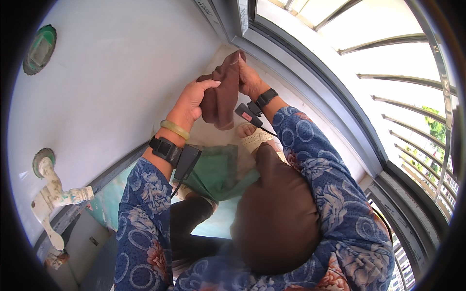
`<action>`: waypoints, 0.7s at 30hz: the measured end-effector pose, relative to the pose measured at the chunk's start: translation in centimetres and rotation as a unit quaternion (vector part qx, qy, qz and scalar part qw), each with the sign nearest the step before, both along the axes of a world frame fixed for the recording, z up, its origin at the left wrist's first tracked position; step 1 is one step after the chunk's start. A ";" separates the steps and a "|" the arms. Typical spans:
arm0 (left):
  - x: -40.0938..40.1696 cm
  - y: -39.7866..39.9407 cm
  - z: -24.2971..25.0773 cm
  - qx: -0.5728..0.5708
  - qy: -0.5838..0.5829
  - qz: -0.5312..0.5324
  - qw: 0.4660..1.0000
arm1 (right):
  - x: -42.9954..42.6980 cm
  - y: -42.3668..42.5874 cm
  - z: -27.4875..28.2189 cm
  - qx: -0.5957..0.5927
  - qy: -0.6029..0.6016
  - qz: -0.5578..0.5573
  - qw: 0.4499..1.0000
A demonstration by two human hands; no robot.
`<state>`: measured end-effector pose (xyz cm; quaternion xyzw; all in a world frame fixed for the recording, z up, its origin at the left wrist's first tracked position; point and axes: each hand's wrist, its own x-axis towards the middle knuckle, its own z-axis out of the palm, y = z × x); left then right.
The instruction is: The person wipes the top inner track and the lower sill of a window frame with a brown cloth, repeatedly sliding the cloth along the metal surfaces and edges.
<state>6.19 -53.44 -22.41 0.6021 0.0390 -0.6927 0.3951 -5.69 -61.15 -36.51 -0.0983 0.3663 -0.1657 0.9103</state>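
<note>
A folded brown cloth [222, 96] is stretched between my two hands, above the floor corner where the white wall meets the window frame. My left hand [193, 96] grips its left side, thumb on top and fingers hidden behind. At the cloth's upper right edge, my right hand [249, 78] pinches the fabric, its fingers partly hidden. Below the cloth, a foot in a cream sandal [255, 138] shows on the floor. A large smooth brown form [276, 218], seemingly my bent trouser leg, fills the lower middle.
A worn plastic tap [54, 185] with a lever sticks out from the left wall [120, 72]. Above it is a green-lined round opening [40, 50]. The grey window frame [313, 76] and curved metal bars [404, 80] run along the right. Translucent green sheeting [214, 171] lies near my feet.
</note>
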 end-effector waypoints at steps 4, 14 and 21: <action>-0.7 -0.3 -0.3 -0.020 0.005 0.009 1.000 | -0.8 -1.6 1.8 -0.004 0.032 -0.046 0.998; 0.5 -3.6 -0.1 -0.003 -0.023 0.076 0.997 | 2.2 -5.6 1.7 0.071 -0.007 -0.081 0.994; 0.1 -2.9 0.4 0.014 0.011 0.036 0.999 | 0.8 -4.6 5.8 -0.091 0.014 0.092 0.991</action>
